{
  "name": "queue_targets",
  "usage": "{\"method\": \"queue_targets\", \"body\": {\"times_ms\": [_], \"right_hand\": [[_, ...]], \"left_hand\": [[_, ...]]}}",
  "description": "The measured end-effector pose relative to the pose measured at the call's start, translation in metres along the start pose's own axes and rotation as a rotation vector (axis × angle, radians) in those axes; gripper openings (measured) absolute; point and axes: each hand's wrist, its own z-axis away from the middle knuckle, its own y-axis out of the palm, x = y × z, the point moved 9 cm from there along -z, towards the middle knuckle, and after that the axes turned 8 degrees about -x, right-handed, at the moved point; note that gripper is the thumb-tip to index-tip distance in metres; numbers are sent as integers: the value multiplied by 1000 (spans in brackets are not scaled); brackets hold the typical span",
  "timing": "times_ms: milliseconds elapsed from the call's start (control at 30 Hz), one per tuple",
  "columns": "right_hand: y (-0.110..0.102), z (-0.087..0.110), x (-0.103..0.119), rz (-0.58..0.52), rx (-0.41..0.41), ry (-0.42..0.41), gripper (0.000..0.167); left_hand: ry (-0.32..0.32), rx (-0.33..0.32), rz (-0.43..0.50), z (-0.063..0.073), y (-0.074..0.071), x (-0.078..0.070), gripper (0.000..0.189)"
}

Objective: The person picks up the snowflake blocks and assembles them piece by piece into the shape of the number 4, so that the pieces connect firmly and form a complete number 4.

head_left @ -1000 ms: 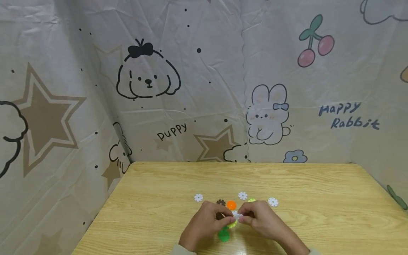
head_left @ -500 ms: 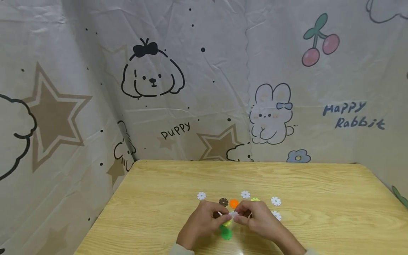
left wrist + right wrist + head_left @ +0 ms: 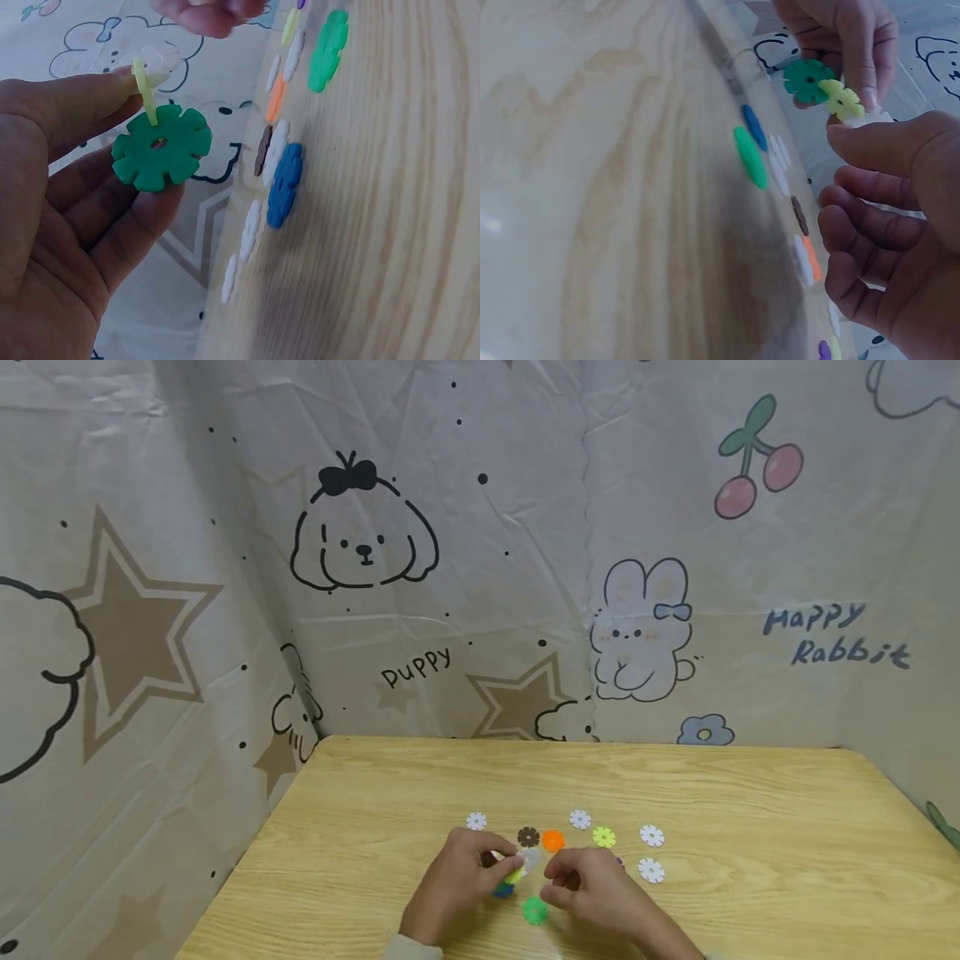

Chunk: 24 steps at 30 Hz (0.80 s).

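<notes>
My left hand [image 3: 457, 881] pinches a small chain of notched plastic snowflake discs, held up over the table. In the left wrist view the chain shows a dark green disc [image 3: 180, 154], a yellow disc [image 3: 145, 90] seen edge-on, and a white disc [image 3: 166, 58] by the thumb tip. The yellow disc joins the green one at its rim. Just right of the chain, my right hand [image 3: 603, 889] holds nothing, its fingers loosely bent and its thumb apart from them. A bright green disc [image 3: 535, 910] lies on the table between the hands.
More loose discs lie beyond the hands: brown [image 3: 528, 837], orange [image 3: 553, 841], yellow [image 3: 603, 837] and several white ones [image 3: 652, 836]. A blue disc [image 3: 285, 186] lies under the left hand. The wooden table [image 3: 360, 802] ends at a printed cloth [image 3: 510, 610].
My right hand has let go of the white disc, leaving a gap. The left hand has moved left with the chain, and the blue disc beneath now shows in the head view.
</notes>
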Motion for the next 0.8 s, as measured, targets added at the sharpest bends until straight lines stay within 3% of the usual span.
{"method": "queue_targets", "body": {"times_ms": [267, 800], "right_hand": [[18, 0, -1, 9, 69, 8, 18], [32, -3, -2, 252, 68, -35, 20]], "left_hand": [[-21, -33, 4, 3, -11, 6, 11], [-46, -59, -22, 5, -19, 10, 12]]}}
